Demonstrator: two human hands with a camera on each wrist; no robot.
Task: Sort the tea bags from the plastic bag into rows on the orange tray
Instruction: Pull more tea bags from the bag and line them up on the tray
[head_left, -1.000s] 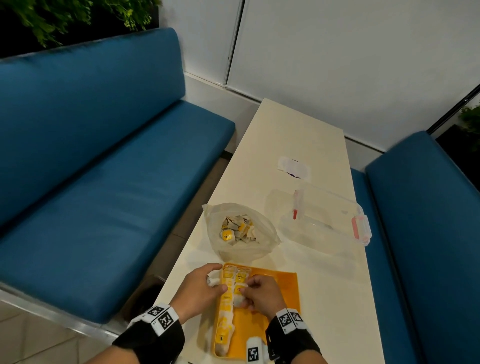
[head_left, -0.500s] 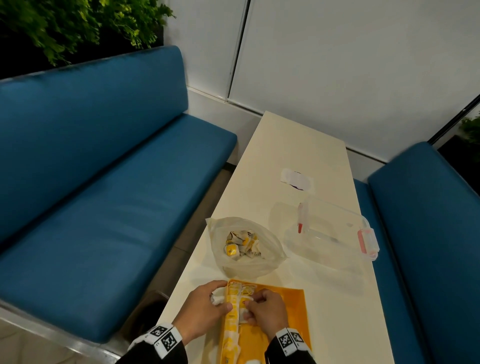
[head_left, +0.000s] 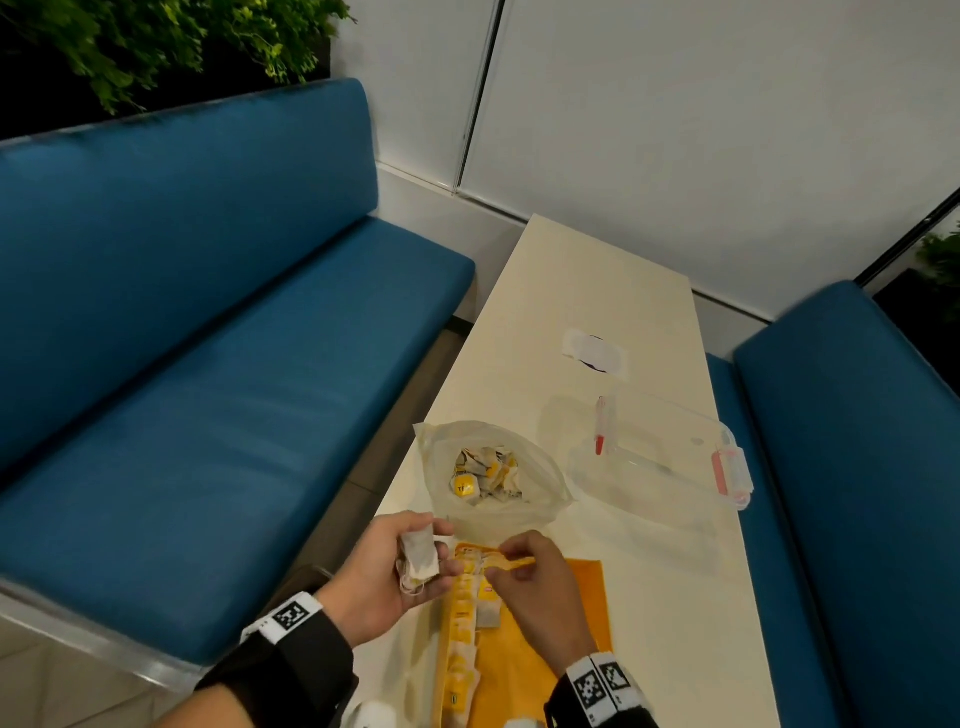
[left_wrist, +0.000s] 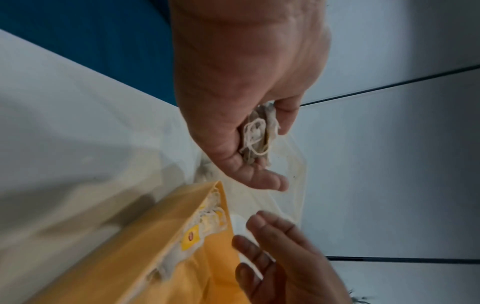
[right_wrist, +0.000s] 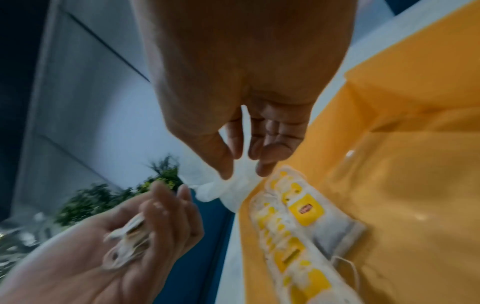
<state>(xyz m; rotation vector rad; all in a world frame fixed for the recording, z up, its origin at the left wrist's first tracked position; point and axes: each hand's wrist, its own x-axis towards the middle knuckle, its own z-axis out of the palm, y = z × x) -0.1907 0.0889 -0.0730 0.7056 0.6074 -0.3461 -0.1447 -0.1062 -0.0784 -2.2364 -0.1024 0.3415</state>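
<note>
Several tea bags (head_left: 418, 558) are now cupped in the lifted left hand (head_left: 387, 569); the right hand (head_left: 524, 577), withdrawn from the orange tray (head_left: 582, 613), is loosely curled, holding nothing, so another placement seems due.

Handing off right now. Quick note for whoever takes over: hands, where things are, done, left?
Left hand: holds a small bunch of tea bags above the table edge.
Right hand: over the far end of the orange tray, fingers curled; blurred, so I cannot tell if it pinches anything.
Done: one row of tea bags along the tray's left side, and one bag beside it.
Left: the bunch in hand, plus more in the plastic bag just beyond the tray.
</note>
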